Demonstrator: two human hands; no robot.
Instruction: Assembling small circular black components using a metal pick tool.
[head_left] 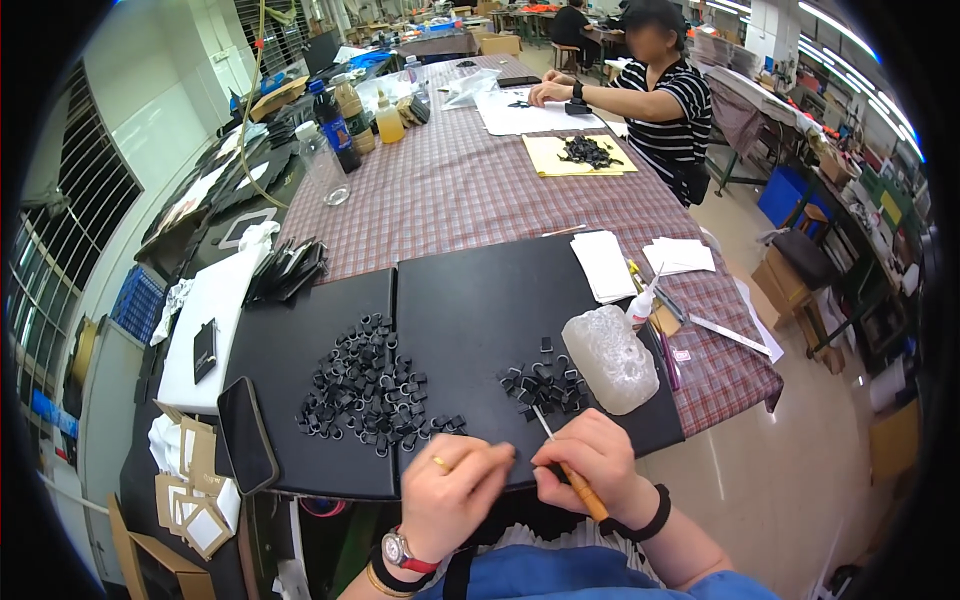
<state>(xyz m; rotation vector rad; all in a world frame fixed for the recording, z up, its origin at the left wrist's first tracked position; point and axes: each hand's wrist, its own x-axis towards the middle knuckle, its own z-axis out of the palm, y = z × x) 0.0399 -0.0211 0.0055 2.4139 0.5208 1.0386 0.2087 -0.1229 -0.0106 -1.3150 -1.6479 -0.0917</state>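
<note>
Wrapped in my right hand (595,455) is an awl-like tool (580,488) with an orange wooden handle and a thin pale shaft slanting up and left. Beyond its tip lies a small heap of black tabs with metal rings (545,385). My left hand (450,495), wearing a ring, is closed at the table's near edge. Its fingertips are pinched and slightly blurred, so whatever they hold cannot be made out. A larger pile of the same ringed black tabs (370,390) spreads ahead of that hand, on black boards (470,300).
A clear lumpy block (610,360) and a white dropper bottle (641,303) stand at right, near white cards (603,265). A phone (247,435) lies at left. Bottles (388,120) stand farther back. Across the checked cloth, a co-worker (655,100) handles small dark pieces.
</note>
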